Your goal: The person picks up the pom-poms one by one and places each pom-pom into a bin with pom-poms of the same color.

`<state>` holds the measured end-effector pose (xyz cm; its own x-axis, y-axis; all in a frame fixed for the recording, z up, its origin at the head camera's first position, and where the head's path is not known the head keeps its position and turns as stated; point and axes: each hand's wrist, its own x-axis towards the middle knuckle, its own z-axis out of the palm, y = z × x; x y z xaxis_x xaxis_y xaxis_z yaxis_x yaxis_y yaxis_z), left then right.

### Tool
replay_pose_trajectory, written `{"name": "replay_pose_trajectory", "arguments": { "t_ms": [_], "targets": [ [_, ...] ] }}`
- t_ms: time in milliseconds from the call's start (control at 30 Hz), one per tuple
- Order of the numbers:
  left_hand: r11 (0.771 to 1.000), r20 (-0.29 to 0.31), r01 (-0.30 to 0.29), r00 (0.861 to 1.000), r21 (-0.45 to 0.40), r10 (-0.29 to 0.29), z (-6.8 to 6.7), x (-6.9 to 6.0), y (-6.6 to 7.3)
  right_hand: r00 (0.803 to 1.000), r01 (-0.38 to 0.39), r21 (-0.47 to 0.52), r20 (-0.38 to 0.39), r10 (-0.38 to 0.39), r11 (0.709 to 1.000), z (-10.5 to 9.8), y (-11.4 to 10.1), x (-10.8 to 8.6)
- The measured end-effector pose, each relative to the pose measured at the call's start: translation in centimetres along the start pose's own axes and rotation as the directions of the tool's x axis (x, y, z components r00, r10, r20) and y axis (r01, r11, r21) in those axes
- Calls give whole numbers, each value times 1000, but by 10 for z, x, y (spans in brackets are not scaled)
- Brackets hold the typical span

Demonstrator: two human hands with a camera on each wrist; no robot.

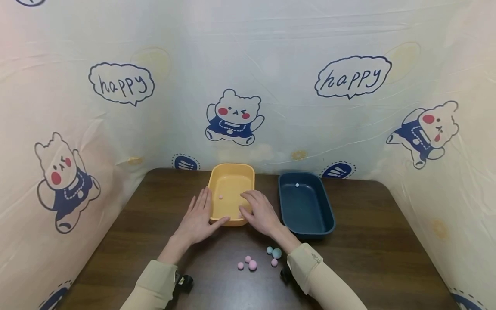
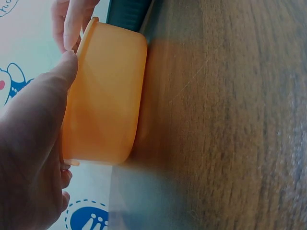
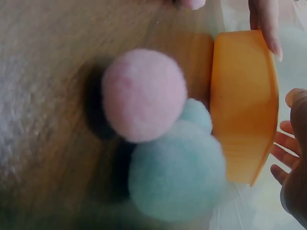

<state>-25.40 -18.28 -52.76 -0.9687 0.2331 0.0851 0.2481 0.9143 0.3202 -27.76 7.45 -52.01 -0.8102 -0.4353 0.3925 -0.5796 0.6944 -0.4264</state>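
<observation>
Past fuzzy pink balls (image 1: 252, 265) and fuzzy pale-blue balls (image 1: 277, 253), a straight-fingered left hand (image 1: 197, 221) touches, and a right hand (image 1: 264, 213), thumb and fingers apart, overhangs a yellow rectangular plastic tray (image 1: 232, 183) near the brown wooden table's (image 1: 372, 254) far edge.

Pale glare marks the tabletop (image 1: 217, 282); the right-wrist view looks blurred.
</observation>
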Motion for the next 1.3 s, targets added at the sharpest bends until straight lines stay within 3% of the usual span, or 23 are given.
{"name": "replay_pose_trajectory", "arguments": {
  "t_ms": [333, 1100, 1300],
  "targets": [
    [1000, -6, -1, 1000, 9, 1, 0, 0, 0, 999, 6, 15, 46, -7, 1000, -7, -9, -12],
    [1000, 2, 3, 1000, 6, -3, 1, 0, -1, 983, -71, 141, 180, 45, 987, -32, -30, -78],
    [1000, 11, 6, 1000, -9, -6, 1, 0, -2, 966, -110, 188, 251, 61, 976, -35, -28, -92]
  ]
}}
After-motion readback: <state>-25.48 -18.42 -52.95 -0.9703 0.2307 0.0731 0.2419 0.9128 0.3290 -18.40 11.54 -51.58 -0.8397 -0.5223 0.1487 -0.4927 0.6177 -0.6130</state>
